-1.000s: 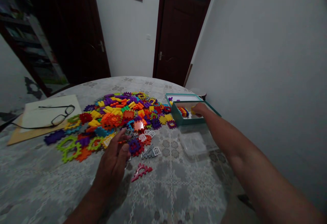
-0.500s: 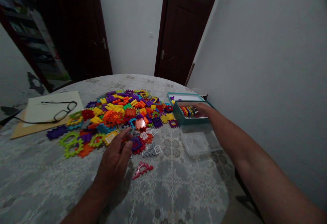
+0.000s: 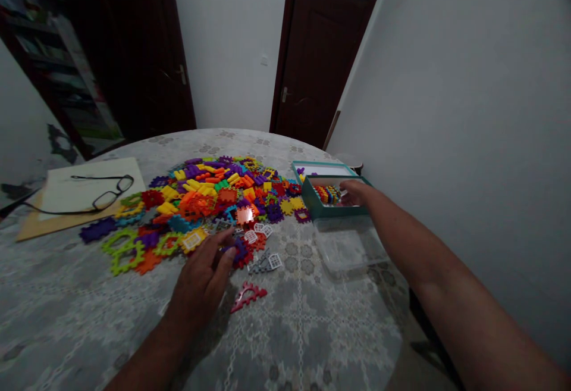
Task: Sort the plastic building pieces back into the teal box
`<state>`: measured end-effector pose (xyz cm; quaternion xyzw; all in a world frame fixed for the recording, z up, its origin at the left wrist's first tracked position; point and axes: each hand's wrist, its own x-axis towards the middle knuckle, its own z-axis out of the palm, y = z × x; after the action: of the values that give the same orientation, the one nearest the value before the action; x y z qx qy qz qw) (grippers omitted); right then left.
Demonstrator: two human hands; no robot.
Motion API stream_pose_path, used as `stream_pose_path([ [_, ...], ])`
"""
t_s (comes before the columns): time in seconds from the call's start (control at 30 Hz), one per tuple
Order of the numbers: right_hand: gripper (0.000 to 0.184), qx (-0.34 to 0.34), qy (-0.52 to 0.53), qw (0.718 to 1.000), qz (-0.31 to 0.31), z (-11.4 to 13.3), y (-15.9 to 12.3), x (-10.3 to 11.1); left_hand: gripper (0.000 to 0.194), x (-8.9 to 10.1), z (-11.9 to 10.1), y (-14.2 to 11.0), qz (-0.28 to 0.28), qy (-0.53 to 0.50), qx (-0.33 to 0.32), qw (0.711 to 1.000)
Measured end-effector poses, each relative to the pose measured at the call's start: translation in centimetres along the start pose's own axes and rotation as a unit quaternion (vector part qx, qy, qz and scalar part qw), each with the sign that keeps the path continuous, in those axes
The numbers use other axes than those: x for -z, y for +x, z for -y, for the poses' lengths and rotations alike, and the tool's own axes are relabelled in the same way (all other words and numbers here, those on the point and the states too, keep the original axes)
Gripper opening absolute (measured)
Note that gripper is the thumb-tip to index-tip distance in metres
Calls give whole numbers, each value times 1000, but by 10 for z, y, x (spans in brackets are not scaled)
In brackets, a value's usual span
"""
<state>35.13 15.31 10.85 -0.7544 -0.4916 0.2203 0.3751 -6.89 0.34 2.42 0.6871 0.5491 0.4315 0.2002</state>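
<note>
My left hand point(image 3: 205, 272) is open at the near edge of a pile of coloured plastic building pieces point(image 3: 207, 191). Its thumb and fingers are apart, beside a purple gear-edged piece point(image 3: 239, 251); a red triangular piece point(image 3: 248, 296) lies to its right. My right hand point(image 3: 354, 193) is inside a teal box point(image 3: 321, 205), fingers apart and partly hidden by the box wall. Just left of those fingers, a row of multicoloured pieces point(image 3: 327, 194) stands in the box. I see nothing held in either hand.
A clear plastic tray point(image 3: 350, 245) lies in front of the box. Behind it is the teal-edged lid point(image 3: 328, 169) with purple pieces. Glasses point(image 3: 107, 200) rest on a board with paper point(image 3: 62, 185) at left. White window pieces point(image 3: 274, 261) lie near the pile.
My right hand's fingers have come away from the row of pieces, which now shows more fully. My left hand has shifted very slightly to the right.
</note>
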Motion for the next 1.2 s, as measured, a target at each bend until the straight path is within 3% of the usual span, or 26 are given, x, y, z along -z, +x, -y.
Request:
stream_pose_path([
  [0.1, 30, -98, 42, 992, 61, 1, 4, -5, 49, -1, 3, 0, 4, 3, -12, 1000],
  [0.17, 30, -127, 64, 986, 85, 3, 6, -9, 47, -2, 5, 1, 8, 5, -17, 1000],
  [0.33, 38, -151, 64, 981, 101, -1, 6, -14, 44, -2, 5, 1, 5, 10, -24, 1000],
  [0.47, 43, -143, 13, 987, 73, -4, 8, -7, 41, -1, 6, 2, 1, 12, -39, 999],
  [0.63, 39, -72, -77, 994, 7, 14, 1, 12, 38, 1, 8, 5, -37, 15, -39, 998],
  [0.73, 36, 46, -113, 992, -32, 29, -34, 11, 36, 3, 10, 6, -61, -3, -27, 998],
  [0.77, 37, 124, -128, 983, -52, 33, -51, 7, 36, 4, 10, 7, -63, -9, -21, 998],
  [0.8, 37, 201, -136, 969, -55, 35, -71, 1, 36, 4, 11, 7, -64, -12, -16, 998],
  [0.87, 36, 296, -131, 946, 1, 36, -113, -18, 35, 4, 12, 8, -67, -17, -1, 998],
  [1.0, 32, 362, -131, 910, 155, 27, -172, -76, 34, 3, 15, 10, -70, -25, 25, 997],
  [1.07, 35, 364, -153, 903, 169, 22, -181, -109, 33, 2, 16, 10, -71, -30, 35, 996],
  [1.2, 50, 369, -188, 902, 123, 26, -171, -157, 32, 2, 18, 11, -75, -31, 50, 996],
])
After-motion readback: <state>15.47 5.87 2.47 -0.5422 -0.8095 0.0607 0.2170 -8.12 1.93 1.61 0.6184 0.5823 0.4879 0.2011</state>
